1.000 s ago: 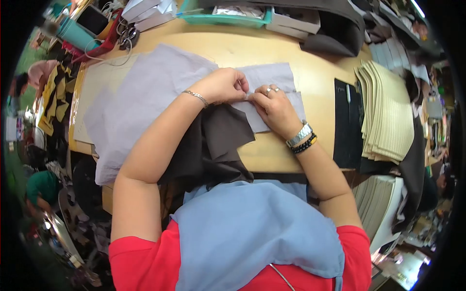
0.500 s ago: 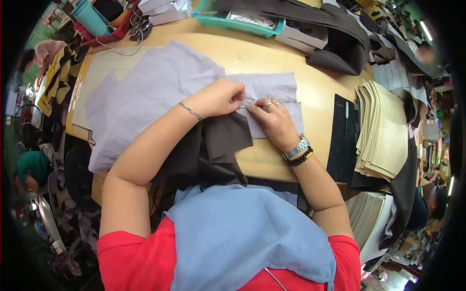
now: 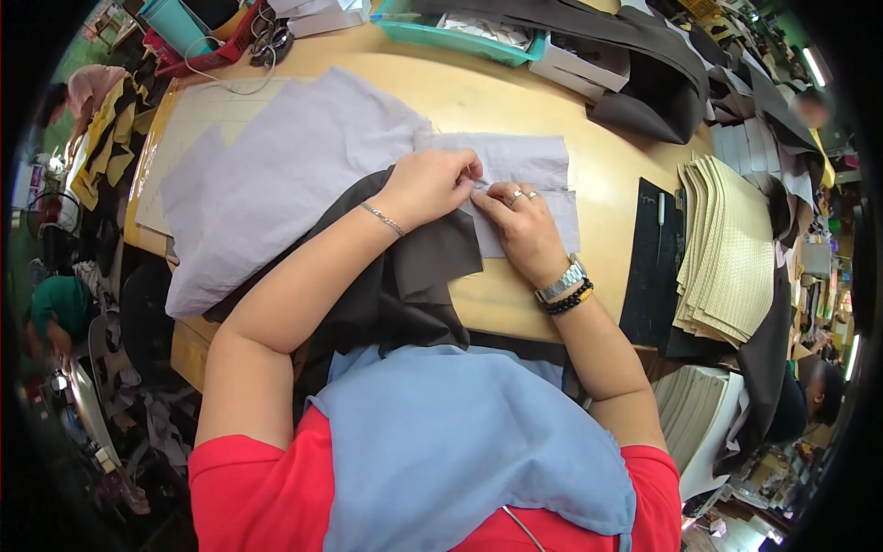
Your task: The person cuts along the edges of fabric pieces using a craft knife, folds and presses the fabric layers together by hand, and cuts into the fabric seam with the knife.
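Note:
A large pale lavender-grey fabric (image 3: 303, 152) spreads over the left and middle of the table, with a narrower section (image 3: 533, 161) of the same colour stretching right. My left hand (image 3: 432, 187) is closed in a pinch at the edge of this narrower section. Close beside it, my right hand (image 3: 526, 228) has thumb and forefinger pressed together on the same edge; the exact pinch points are partly hidden by the fingers. Dark brown fabric (image 3: 440, 250) lies beneath my left hand and forearm and hangs over the table's near edge.
Right of my hands lies a black mat (image 3: 644, 276) bearing a pen (image 3: 660, 210), beside a stack of cream textured sheets (image 3: 727, 248). A teal tray (image 3: 414, 35), a white box (image 3: 579, 69) and a red basket (image 3: 216, 57) line the far edge. Other people sit left and right.
My left hand has shifted slightly right, closer to my right hand. More dark fabric shows along my left forearm, where the lavender fabric has drawn back.

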A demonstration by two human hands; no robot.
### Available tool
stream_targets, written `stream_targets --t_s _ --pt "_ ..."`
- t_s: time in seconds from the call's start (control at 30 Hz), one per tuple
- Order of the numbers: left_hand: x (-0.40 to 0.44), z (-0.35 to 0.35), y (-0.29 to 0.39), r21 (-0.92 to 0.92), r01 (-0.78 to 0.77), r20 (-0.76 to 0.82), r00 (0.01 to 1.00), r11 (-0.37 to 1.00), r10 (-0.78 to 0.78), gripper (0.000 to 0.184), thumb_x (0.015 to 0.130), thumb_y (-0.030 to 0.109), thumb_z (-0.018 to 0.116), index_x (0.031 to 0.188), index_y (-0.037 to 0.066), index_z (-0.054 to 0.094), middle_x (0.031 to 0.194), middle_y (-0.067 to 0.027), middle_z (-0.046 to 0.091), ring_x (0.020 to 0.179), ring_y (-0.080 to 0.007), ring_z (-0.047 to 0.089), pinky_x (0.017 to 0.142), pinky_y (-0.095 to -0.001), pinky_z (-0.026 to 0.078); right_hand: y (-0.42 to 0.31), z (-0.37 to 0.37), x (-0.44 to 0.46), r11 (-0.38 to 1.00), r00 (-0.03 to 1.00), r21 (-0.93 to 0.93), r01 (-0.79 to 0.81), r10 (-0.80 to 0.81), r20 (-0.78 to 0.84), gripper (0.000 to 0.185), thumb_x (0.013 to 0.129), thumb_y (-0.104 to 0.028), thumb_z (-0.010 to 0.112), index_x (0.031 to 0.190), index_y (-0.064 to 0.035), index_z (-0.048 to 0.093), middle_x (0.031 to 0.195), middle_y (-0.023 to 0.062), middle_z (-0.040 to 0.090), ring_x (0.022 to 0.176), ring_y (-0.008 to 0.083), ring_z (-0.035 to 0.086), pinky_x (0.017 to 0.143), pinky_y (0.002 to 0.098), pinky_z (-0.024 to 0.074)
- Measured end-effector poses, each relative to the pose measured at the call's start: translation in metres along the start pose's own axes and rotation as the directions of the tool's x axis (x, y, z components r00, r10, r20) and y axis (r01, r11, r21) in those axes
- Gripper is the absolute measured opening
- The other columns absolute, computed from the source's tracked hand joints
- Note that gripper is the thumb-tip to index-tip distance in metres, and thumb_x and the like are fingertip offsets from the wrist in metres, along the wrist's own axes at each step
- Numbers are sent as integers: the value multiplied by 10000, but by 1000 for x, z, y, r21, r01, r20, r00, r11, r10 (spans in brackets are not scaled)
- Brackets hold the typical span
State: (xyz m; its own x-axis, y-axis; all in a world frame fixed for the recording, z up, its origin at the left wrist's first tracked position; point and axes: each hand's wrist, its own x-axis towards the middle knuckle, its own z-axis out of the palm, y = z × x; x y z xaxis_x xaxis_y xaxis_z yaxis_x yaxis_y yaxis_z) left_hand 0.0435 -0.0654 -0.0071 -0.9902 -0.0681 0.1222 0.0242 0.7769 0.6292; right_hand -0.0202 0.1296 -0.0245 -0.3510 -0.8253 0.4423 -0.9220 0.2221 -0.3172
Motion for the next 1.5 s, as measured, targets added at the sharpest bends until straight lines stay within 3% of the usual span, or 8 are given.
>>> stream_targets --t_s 0.13,0.33,0.53,0.83,0.93,1.13,1.3,1.5 --pt "1 2 -10 -26 -20 -74 997 999 19 114 858 143 659 939 70 628 763 -90 669 708 -256 662 643 -367 507 1 0 0 999 999 15 -28 28 27 284 833 -68 569 1093 -78 682 1042 64 632 953 248 591 826 365 473" --pt "-4 -11 -8 -220 92 83 994 971 -75 162 861 107 696 946 16 592 759 -107 641 698 -215 623 665 -334 506 1 3 -1 999 999 -1 -32 32 22 303 832 -58 568 1113 -86 677 1048 74 629 960 254 589 838 368 473" --pt "-9 -15 -19 -179 -41 58 997 983 53 149 854 78 677 963 7 602 778 -111 648 715 -193 629 694 -314 515 -1 -3 3 999 997 -31 -15 18 76 330 840 -70 565 1146 -137 670 1035 64 603 952 251 572 825 366 460" --pt "-8 -23 -19 -180 46 140 990 983 -21 150 839 68 673 958 13 601 755 -105 638 706 -187 629 684 -313 510 -8 -11 10 994 983 -108 19 2 184 385 879 -109 510 1223 -244 620 1051 70 579 957 247 553 793 364 440" --pt "-8 -19 -16 -167 36 104 994 985 -19 178 797 50 679 955 24 602 734 -98 623 698 -226 625 681 -344 507 -11 -13 13 986 978 -164 35 0 211 395 878 -102 497 1229 -243 611 1057 82 579 974 249 551 796 364 440" --pt "-28 -4 -12 237 -240 -94 959 941 268 193 753 35 681 937 93 676 842 -52 611 816 -264 605 728 -388 497 -8 -5 4 993 990 -108 -44 58 129 401 849 -54 503 1234 -117 597 1117 117 590 1027 282 563 860 391 465" --pt "-36 -2 -9 367 -282 -99 936 886 339 219 792 57 632 975 148 711 934 -7 616 872 -195 601 745 -344 471 7 -10 -16 989 993 -92 -115 117 19 398 833 -33 520 1221 -70 599 1153 143 598 1061 311 573 905 409 475" --pt "-30 11 1 512 -292 -105 912 808 396 264 825 102 594 1047 189 707 996 24 632 907 -155 591 813 -341 410 -4 -15 -10 972 980 -193 -132 157 120 385 838 -40 524 1215 -46 598 1166 142 600 1107 313 566 925 414 474"
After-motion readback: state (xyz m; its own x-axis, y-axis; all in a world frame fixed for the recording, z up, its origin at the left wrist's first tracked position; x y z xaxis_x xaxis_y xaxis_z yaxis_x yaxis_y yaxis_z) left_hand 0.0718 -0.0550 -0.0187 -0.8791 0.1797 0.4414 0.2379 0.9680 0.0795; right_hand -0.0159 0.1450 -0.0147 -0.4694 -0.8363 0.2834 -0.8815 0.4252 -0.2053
